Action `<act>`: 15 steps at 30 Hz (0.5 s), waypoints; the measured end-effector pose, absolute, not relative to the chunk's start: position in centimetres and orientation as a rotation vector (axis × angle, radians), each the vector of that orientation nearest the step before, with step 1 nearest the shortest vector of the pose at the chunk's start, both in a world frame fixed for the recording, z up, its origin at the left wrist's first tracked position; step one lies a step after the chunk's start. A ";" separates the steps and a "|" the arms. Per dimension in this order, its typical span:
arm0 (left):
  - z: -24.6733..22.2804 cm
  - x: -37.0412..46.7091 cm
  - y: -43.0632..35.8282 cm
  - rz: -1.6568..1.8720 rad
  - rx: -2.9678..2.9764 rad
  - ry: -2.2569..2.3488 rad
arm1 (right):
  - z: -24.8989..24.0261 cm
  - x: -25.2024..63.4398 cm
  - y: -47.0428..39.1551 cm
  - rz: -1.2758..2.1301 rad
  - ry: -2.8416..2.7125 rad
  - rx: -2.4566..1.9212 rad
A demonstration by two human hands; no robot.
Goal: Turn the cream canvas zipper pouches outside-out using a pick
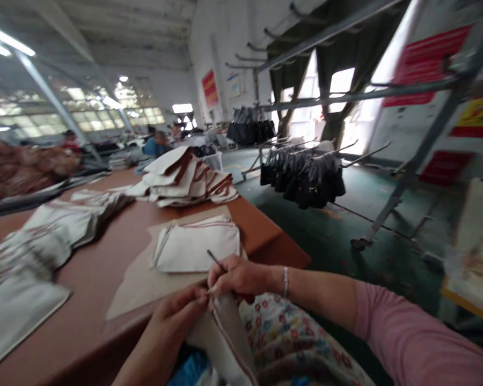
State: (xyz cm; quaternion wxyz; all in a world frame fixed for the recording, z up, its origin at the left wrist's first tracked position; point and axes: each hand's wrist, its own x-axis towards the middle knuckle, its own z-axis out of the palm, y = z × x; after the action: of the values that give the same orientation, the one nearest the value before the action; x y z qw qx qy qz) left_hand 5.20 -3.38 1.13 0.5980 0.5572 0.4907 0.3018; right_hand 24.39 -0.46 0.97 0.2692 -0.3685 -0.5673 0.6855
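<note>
Over my lap, at the table's front edge, a cream fabric pouch (229, 332) with a brown-edged seam hangs from my fingers. My left hand (185, 306) is closed, pinching the pouch's top corner. Right beside it my right hand (237, 277) is closed around a thin dark stick-like tool (214, 259), whose end sticks up past the fingers; its other end is hidden. The right fingertips meet the left ones at the pouch corner. Just beyond, a flat cream pouch (199, 244) lies on a sheet of brown paper (134, 287).
The brown table (108, 230) holds a pile of cream pouches (185, 179) at the back and a long row of them (44, 241) on the left. A metal rack (414, 145) with black bags (306, 179) stands on the right. People sit farther back.
</note>
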 end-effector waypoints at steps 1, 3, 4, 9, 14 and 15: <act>1.1 5.1 -4.2 0.691 1.206 1.112 | 0.7 24.5 -0.1 1.894 -1.532 -0.960; 1.2 5.2 -4.8 0.738 1.152 1.083 | 0.4 24.8 0.0 1.836 -1.552 -0.950; 1.3 5.3 -4.9 0.755 1.170 1.087 | 0.5 25.0 -0.2 1.820 -1.571 -0.940; 2.2 5.1 -5.2 0.742 1.404 1.156 | 1.2 25.4 -1.2 1.780 -1.689 -0.914; 2.8 5.3 -5.8 0.750 1.702 1.311 | 1.6 24.5 -0.8 1.562 -1.830 -0.869; 2.7 5.5 -5.8 0.775 1.787 1.359 | 1.6 24.2 -0.8 1.523 -1.843 -0.879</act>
State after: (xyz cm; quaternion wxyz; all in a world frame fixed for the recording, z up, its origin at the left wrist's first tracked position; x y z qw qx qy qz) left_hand 5.49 -5.84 2.73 0.3739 0.6978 0.5307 0.3027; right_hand 24.22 -0.82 1.60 0.2926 -0.3300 -0.6919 0.5716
